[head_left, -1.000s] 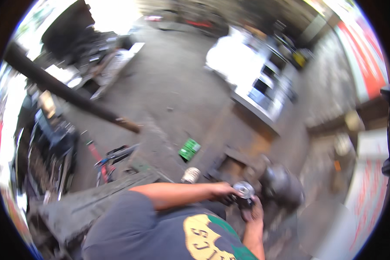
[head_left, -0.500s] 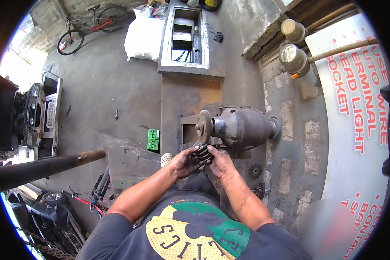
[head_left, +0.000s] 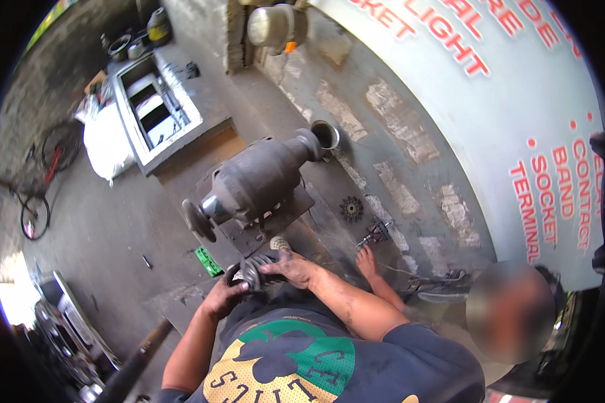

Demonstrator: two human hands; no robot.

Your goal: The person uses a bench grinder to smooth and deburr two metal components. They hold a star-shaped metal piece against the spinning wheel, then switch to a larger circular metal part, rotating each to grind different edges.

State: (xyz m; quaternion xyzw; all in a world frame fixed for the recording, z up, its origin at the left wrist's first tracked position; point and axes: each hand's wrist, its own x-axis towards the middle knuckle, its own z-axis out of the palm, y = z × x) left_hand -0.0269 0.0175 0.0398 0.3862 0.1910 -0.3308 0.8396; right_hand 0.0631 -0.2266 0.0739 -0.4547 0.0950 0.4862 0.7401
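Between my two hands is a dark, ridged metal part [head_left: 251,271], partly covered by blackened fingers. My left hand [head_left: 223,294] is closed around its left side. From the right, my right hand [head_left: 293,269] grips it with the thumb on top. Just beyond stands a bench grinder [head_left: 254,185] with a thick motor body. Its round wheel [head_left: 199,220] is at the left end, above and left of my hands and apart from the part. I cannot tell whether the wheel is spinning.
At the right, another person's hand [head_left: 366,263] reaches to a small metal piece [head_left: 376,234] on the floor. A dark toothed disc [head_left: 351,209] lies near it. A green box [head_left: 208,261] sits left of my shoe. Farther off are a white-framed opening [head_left: 193,115] and a white sack [head_left: 110,144].
My view has turned right, so the grinder now appears farther left. My hands, still holding the metal part, have come away from the wheel. Another person's arm now shows at the right.
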